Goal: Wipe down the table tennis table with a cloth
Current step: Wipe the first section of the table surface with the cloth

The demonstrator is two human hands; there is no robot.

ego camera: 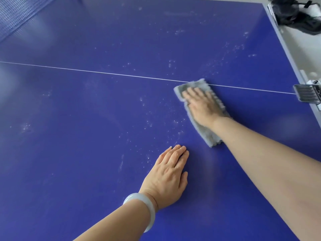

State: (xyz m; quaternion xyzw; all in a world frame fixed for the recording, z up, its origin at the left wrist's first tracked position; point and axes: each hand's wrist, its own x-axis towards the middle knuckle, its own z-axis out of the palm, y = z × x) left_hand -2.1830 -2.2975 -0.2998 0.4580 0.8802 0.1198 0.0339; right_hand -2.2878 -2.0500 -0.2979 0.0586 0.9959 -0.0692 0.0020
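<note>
A blue table tennis table (86, 110) fills the view, with a thin white centre line across it and pale dust specks scattered over the middle and far right. A grey cloth (206, 131) lies flat on the table just below the white line, right of centre. My right hand (202, 105) presses flat on the cloth's far half, fingers spread toward the line. My left hand (169, 173) rests palm down on the bare table nearer to me, fingers together, holding nothing. A pale bangle circles its wrist.
The net (19, 13) runs across the far left corner. The table's grey edge (284, 42) runs down the right side, with a metal clamp (306, 93) on it. A dark bag (298, 14) lies on the light floor beyond the far right corner.
</note>
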